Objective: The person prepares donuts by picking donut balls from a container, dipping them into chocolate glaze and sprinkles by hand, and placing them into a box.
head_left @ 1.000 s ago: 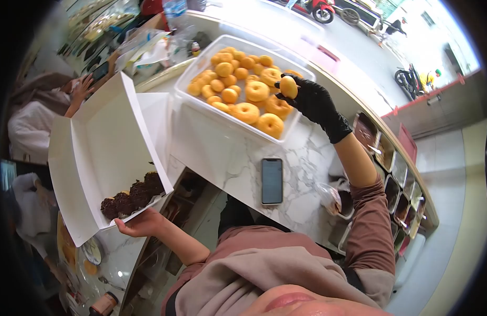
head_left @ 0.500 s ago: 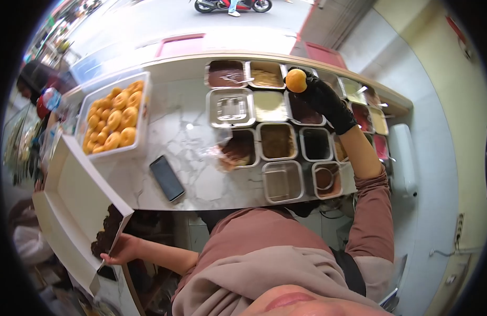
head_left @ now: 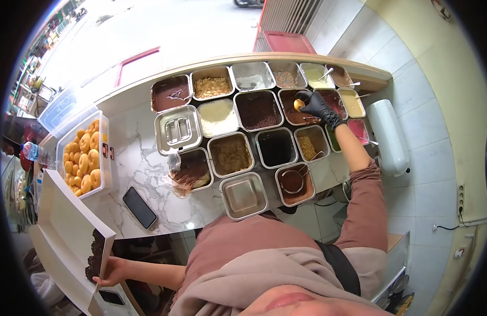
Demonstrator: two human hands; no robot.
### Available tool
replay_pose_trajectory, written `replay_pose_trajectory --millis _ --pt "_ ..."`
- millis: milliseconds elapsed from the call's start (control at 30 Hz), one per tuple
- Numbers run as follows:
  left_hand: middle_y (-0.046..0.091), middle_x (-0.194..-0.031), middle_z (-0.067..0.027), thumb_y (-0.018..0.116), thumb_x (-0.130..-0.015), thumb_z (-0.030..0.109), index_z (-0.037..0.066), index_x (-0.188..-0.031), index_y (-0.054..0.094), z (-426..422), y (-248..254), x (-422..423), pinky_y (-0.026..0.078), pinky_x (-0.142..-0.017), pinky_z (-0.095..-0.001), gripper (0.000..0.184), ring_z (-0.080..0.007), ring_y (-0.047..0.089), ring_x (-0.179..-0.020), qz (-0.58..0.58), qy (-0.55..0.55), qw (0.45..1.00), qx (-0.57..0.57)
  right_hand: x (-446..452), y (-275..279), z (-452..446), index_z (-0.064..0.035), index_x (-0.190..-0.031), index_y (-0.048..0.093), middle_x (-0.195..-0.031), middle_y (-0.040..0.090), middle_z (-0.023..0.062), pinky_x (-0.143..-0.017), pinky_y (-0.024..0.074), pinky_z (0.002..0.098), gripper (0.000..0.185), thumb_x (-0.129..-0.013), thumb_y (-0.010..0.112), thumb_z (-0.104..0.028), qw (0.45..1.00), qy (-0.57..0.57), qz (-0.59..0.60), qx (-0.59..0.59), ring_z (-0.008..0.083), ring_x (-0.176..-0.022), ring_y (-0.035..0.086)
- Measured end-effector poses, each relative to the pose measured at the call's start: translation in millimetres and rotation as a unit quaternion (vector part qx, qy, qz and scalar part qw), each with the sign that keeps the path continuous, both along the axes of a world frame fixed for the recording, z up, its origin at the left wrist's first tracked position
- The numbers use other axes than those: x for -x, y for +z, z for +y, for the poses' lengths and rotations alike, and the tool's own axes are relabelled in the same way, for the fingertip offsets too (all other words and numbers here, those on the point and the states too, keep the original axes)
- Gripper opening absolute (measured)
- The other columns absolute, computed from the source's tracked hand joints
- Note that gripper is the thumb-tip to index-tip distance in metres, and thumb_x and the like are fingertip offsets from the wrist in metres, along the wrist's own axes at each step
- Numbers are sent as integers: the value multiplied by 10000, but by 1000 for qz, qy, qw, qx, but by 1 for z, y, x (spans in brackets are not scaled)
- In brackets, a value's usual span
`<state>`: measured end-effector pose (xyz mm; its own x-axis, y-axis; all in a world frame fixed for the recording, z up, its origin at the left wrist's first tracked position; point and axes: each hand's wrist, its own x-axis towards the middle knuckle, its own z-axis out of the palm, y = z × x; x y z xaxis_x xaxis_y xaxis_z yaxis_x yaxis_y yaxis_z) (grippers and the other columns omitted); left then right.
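Note:
My gloved right hand (head_left: 321,109) pinches a small round doughnut (head_left: 299,105) over a metal tray of brown topping (head_left: 295,117). My bare left hand (head_left: 111,270) holds the edge of an open white box (head_left: 70,231) at the lower left. Dark chocolate-coated doughnuts (head_left: 95,255) lie in this box, close to my left fingers. A clear plastic tub (head_left: 104,142) at the left holds several plain doughnuts (head_left: 84,160). Around my right hand are metal trays with toppings, among them a dark sprinkle tray (head_left: 258,110) and a red one (head_left: 335,100).
A phone (head_left: 140,207) lies on the marble counter (head_left: 130,168). A lidded tray (head_left: 177,130), an empty metal tray (head_left: 243,195) and a tray with a strainer (head_left: 293,181) stand nearby. Spoon handles stick out of several trays at the right. A raised ledge (head_left: 212,64) borders the counter.
The view has swung right, bringing the topping trays into sight. My right hand has carried the small doughnut from the tub to a brown topping tray. My left hand still holds the box.

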<state>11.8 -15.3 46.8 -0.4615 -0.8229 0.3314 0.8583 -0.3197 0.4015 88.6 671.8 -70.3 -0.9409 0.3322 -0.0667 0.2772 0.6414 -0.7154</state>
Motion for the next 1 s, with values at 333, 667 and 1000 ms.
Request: replay_pose_trajectory --millis 333,667,1000 --pt "546 -901 -154 553 -621 145 -7 -911 515 -6 -3 15 446 -760 -379 330 -292 546 -829 -14 -9 1000 17 7 -23 -12 -72 -785 583 -840 573 124 -725 439 314 238 -558 638 -119 976 87 -5 -200 263 -800 550" --pt "529 -920 -157 530 -642 153 -15 -929 503 10 2 10 439 -775 -380 334 -287 535 -842 -30 13 999 27 -9 17 12 -27 -935 556 -898 570 43 -699 442 223 308 -641 641 -62 979 -71 70 176 109 -776 537" --pt "523 -944 -157 536 -638 152 -11 -952 494 -16 -13 9 435 -783 -376 356 -279 529 -865 -13 -23 1000 7 -47 -26 6 3 -1032 465 -1004 519 107 -800 456 301 241 -809 436 -86 642 -27 289 710 206 -917 521"
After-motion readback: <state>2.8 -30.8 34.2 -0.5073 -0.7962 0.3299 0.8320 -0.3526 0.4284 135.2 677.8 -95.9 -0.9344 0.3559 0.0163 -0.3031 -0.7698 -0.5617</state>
